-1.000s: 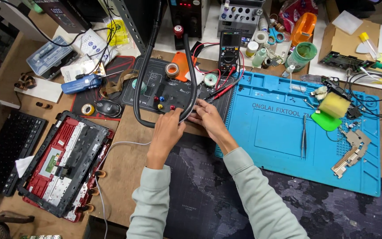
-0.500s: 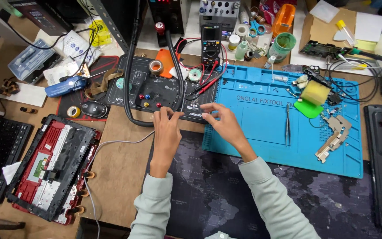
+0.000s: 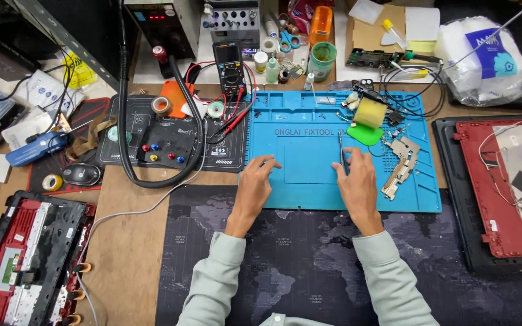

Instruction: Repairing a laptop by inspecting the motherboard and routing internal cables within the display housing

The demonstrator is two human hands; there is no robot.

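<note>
Both of my hands rest on the blue silicone work mat [image 3: 418, 199]. My left hand [image 3: 254, 188] lies flat on the mat's lower left part with its fingers spread and nothing in it. My right hand [image 3: 357, 184] is on the middle of the mat, and its fingertips close on the lower end of thin dark tweezers [image 3: 341, 145] that lie on the mat pointing away from me. Grey-green sleeves cover both forearms.
Metal brackets [image 3: 401, 160] and a yellow sponge [image 3: 370, 111] lie on the mat right of my hand. A multimeter [image 3: 229, 66], a black hose [image 3: 152, 178] and a black pad [image 3: 152, 136] sit at left. Opened red laptop parts [image 3: 502, 181] [image 3: 25, 259] flank the dark map-printed desk mat [image 3: 309, 259].
Both hands left the black pad and hose and moved right onto the blue mat. The right hand reached the tweezers. The view shifted to the right.
</note>
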